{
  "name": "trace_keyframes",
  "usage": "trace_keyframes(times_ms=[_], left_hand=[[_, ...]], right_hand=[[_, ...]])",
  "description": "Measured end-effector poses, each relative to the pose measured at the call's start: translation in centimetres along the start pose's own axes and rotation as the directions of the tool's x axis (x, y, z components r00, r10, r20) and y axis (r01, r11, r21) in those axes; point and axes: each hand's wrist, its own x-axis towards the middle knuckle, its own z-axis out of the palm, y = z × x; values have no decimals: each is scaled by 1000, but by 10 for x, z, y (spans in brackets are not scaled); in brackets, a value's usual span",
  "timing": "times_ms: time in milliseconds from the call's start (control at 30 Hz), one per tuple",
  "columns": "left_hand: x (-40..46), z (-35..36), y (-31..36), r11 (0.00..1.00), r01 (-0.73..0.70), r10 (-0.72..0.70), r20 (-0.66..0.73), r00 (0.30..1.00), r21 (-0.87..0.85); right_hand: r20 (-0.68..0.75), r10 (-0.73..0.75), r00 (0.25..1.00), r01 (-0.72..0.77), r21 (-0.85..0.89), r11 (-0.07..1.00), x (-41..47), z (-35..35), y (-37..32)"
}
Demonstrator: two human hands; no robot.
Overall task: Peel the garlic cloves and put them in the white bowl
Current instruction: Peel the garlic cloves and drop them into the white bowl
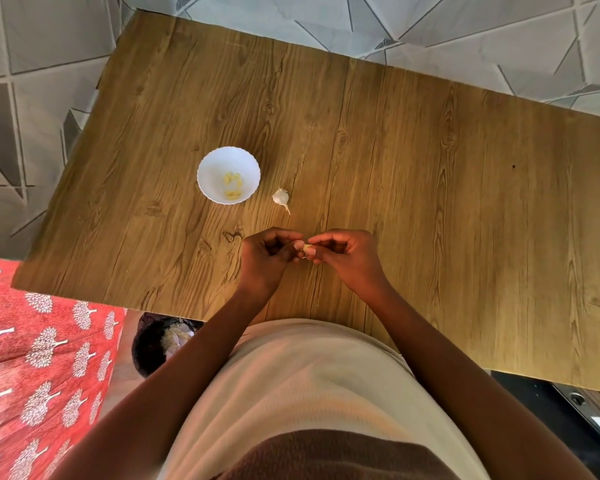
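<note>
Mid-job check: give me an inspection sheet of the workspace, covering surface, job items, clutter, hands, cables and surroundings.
Surface: wooden table, wood-grain top.
Job's things: white bowl holds peeled garlic cloves; garlic piece lies right of the bowl, apart from it; garlic clove is pinched between both hands.
Clutter: nothing seen on the table.
Grippers: left hand and right hand both pinch the clove above the table.
Cables: nothing seen.
Surroundings: dark bin with pale peels below the near edge; red patterned cloth at left; tiled floor.
</note>
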Motion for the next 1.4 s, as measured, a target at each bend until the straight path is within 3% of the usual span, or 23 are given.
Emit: trace_keyframes(times_ms=[167, 333, 433, 500, 567, 933, 1033, 1200, 1400], left_hand=[[-2, 1, -1, 999, 27, -26, 52, 998, -25], [-2, -1, -2, 997, 72, -72, 15, 997, -6], [-3, -5, -10, 980, -38, 39, 0, 999, 197], [-7, -8, -14, 909, -155, 169, -1, 986, 388], [-10, -10, -17, 860, -204, 235, -8, 972, 468], [-25, -40, -31, 809, -113, 324, -279, 904, 576], [-26, -42, -34, 799, -109, 323, -269, 907, 591], [-24, -46, -42, 805, -93, 305, -274, 912, 586], [-37, -53, -45, 680, -267, 491, -154, 857, 683]], right_hand=[[-56, -19, 998, 16, -51, 999, 3, 1, 2], [-77, -54, 996, 40, -182, 982, 4, 5, 6], [-94, -10, 996, -8, -187, 982, 6, 7, 10], [-99, 0, 995, -21, -210, 978, 9, 10, 11], [-102, -17, 995, -9, -246, 969, 13, 13, 10], [150, -268, 952, 306, -395, 866, 54, 67, -8], [229, -309, 923, 380, -425, 822, 68, 84, -9], [269, -277, 923, 377, -478, 793, 79, 91, -3], [232, -326, 916, 400, -534, 745, 47, 50, 9]])
